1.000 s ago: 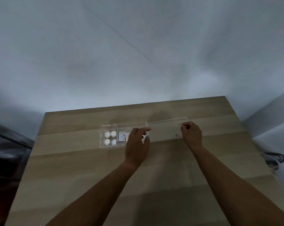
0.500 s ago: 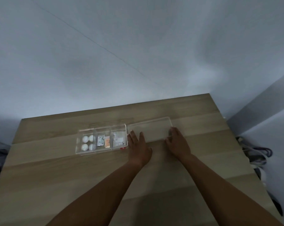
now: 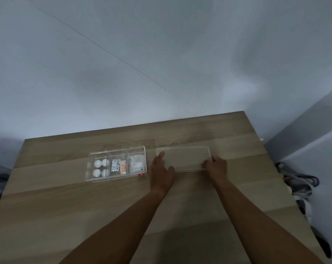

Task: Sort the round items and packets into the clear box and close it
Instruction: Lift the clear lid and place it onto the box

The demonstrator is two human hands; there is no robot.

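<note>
The clear box (image 3: 96, 180) stands open on the wooden table (image 3: 75, 210), left of centre, and has three compartments. Several white round items (image 3: 101, 167) fill the left one. Small packets (image 3: 119, 166) lie in the middle one, and a clear packet (image 3: 137, 164) lies in the right one. The clear lid (image 3: 184, 159) lies flat on the table just right of the box. My left hand (image 3: 161, 174) is at the lid's front left corner, fingers along its left edge and thumb on the front edge. My right hand (image 3: 216, 166) curls over the lid's front right corner.
A small red label (image 3: 141, 174) marks the box's front right corner. A plain wall rises behind the table. Past the table's right edge, a tangle of cables (image 3: 298, 180) lies on the floor.
The view has shifted, so the box now sits further left with its compartments uncovered. Both hands have come down from above the box and settled on the lid's two front corners.
</note>
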